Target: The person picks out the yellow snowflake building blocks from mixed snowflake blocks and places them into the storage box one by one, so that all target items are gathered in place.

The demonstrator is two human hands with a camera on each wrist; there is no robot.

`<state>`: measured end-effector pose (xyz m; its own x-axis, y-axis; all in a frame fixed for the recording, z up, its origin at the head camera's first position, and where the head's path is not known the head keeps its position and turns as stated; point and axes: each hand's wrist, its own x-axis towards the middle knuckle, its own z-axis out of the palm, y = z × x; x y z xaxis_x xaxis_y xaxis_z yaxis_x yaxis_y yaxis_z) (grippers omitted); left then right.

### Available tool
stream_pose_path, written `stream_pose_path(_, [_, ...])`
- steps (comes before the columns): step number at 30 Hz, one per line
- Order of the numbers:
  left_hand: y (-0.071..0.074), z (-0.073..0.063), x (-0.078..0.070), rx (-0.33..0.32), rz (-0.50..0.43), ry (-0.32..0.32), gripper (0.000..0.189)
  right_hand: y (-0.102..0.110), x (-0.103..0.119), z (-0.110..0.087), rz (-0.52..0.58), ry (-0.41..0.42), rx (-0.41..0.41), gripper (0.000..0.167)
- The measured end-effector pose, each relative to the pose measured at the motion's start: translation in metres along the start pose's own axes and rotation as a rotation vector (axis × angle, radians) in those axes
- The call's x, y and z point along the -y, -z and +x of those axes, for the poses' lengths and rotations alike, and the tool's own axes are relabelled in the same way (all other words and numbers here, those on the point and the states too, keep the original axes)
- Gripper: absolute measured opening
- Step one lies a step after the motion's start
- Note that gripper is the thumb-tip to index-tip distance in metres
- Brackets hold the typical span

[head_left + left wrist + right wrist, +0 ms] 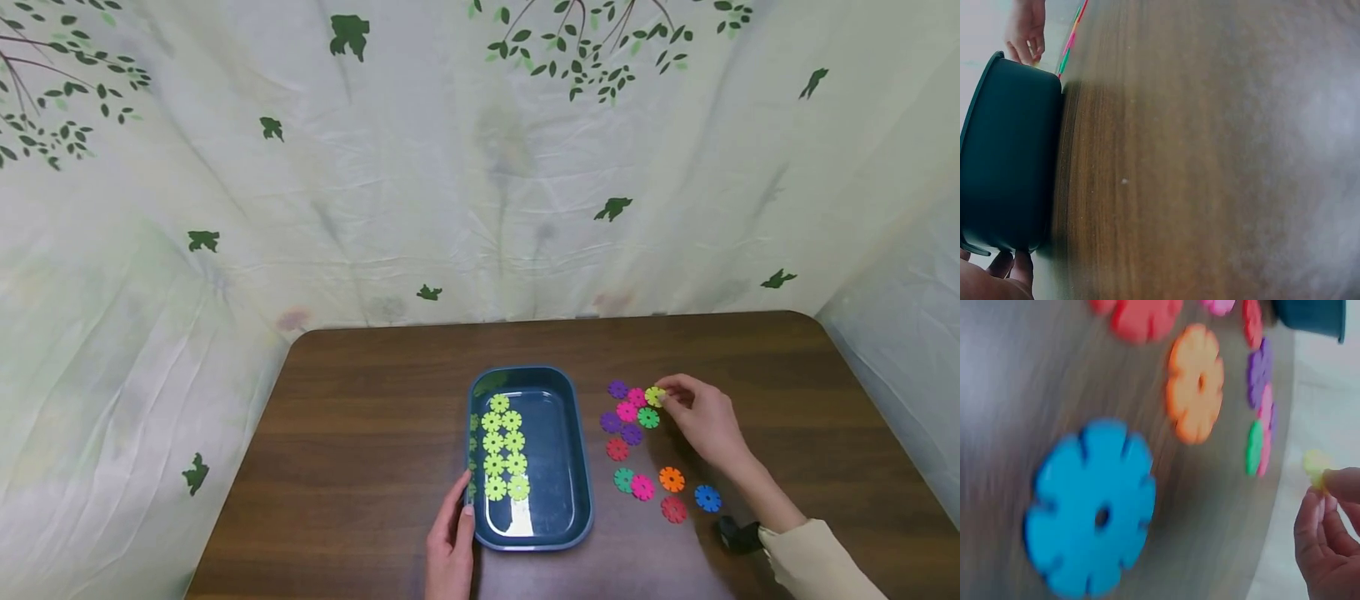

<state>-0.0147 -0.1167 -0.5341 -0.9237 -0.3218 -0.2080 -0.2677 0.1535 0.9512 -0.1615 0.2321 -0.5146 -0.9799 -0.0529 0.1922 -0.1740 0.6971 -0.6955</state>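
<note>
My right hand (705, 421) pinches a yellow notched plastic disc (655, 397) between thumb and fingertips. In the right wrist view the yellow disc shows raised above the tabletop. Just beside it lie a green disc (648, 417) and pink discs (636, 397). A dark blue tray (582, 467) stands left of these, with several yellow discs (492, 442) inside in two columns along its left half. My left hand (450, 542) touches the outside of the tray's left wall with fairly straight fingers (1022, 269).
More loose discs lie right of the tray: purple (611, 422), red (673, 509), orange (671, 479) and blue (707, 498). A black wrist strap (738, 535) is on the right arm. The brown wooden table (360, 467) ends at a leaf-patterned cloth (450, 167).
</note>
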Motion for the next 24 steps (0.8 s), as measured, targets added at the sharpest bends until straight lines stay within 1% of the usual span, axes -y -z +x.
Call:
stream_pose_path(5, [0.0, 0.001, 0.002, 0.001, 0.003, -0.014, 0.04, -0.01, 0.014, -0.006, 0.083, 0.009, -0.058, 0.015])
stream_pose_path(10, [0.0, 0.0, 0.004, -0.006, 0.009, -0.042, 0.041, -0.016, 0.031, -0.007, 0.177, 0.011, -0.08, 0.016])
stream_pose_path(12, [0.0, 0.0, 0.004, -0.007, 0.01, -0.047, 0.041, -0.018, 0.038, -0.007, 0.225, 0.005, -0.073, 0.017])
stream_pose_path(19, [0.001, 0.0, 0.001, 0.002, 0.008, -0.019, 0.04, -0.024, 0.062, -0.006, 0.386, 0.002, -0.026, 0.021])
stream_pose_path(24, [0.001, 0.0, 0.0, 0.009, 0.01, -0.004, 0.039, -0.034, 0.079, -0.003, 0.431, 0.006, -0.008, 0.023])
